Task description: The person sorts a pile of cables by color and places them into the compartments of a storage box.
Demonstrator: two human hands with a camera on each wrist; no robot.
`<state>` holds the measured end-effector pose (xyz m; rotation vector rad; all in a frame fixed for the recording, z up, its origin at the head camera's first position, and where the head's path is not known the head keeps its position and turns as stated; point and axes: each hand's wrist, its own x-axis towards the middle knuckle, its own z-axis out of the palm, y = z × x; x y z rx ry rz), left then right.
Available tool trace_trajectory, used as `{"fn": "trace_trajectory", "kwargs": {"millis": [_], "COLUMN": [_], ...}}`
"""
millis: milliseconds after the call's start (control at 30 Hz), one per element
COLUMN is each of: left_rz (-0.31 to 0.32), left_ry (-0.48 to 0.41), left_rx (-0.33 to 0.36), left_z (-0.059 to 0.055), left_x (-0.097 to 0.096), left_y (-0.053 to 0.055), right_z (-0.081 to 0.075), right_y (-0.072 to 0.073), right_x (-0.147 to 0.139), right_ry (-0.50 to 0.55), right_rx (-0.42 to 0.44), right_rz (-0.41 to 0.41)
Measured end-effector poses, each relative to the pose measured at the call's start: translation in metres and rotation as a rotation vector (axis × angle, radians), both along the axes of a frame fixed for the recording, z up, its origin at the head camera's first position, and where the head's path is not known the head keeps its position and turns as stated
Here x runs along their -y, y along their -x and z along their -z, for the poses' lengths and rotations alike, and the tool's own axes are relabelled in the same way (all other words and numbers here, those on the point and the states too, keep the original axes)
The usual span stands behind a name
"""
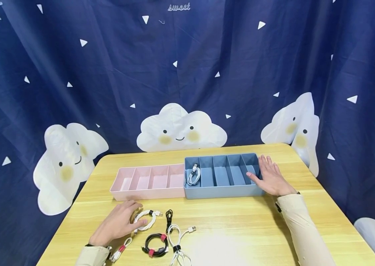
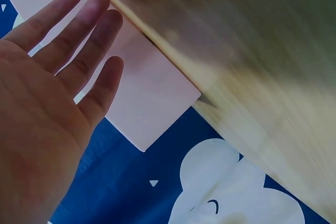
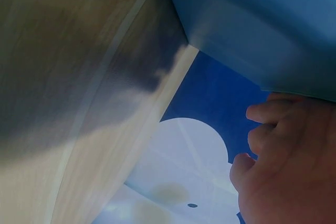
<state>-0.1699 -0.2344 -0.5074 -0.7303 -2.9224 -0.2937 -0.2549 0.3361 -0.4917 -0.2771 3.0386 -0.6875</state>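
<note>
My left hand (image 1: 116,223) hovers over a coiled white USB cable (image 1: 154,220) with a black tie, its thumb and fingers spread around the coil's left side. The left wrist view shows that hand's fingers (image 2: 92,51) apart and nearly straight, with nothing held. At the far right, my right hand (image 1: 271,179) rests against the end of the blue divided box (image 1: 224,191), thumb over its front rim. A coiled white cable (image 1: 191,182) lies in that box's leftmost compartment. The pink divided box (image 1: 154,194) stands end to end with the blue one.
Nearer the front lie a short white cable (image 1: 122,248) with a red tie, a black coiled cable (image 1: 158,254) with red ties, a small black cable (image 1: 169,218) and a white cable with a black tie (image 1: 176,248). A dark blue curtain (image 1: 187,81) hangs behind the table.
</note>
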Motion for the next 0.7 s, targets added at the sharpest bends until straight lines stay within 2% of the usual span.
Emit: {"fn": "trace_trajectory", "kwargs": {"millis": [367,600,700], "left_rz": [-0.011,-0.032,-0.022], "left_ry": [0.028,0.021,0.029], "left_rx": [0.028,0.083,0.083], "left_z": [-0.0011,-0.0022,-0.0020], "left_x": [-0.0013,-0.0039,-0.0043], "left_y": [-0.0046,-0.0054,-0.0057], "right_z": [-0.0005,0.0006,0.0006], "right_y": [0.0003,-0.0005,-0.0007], "right_x": [-0.0017,-0.0010,-0.0004], "right_ry": [-0.009,-0.006,-0.009], "right_rx": [-0.002,0.005,0.000], "right_rz": [0.005,-0.001,0.000]}}
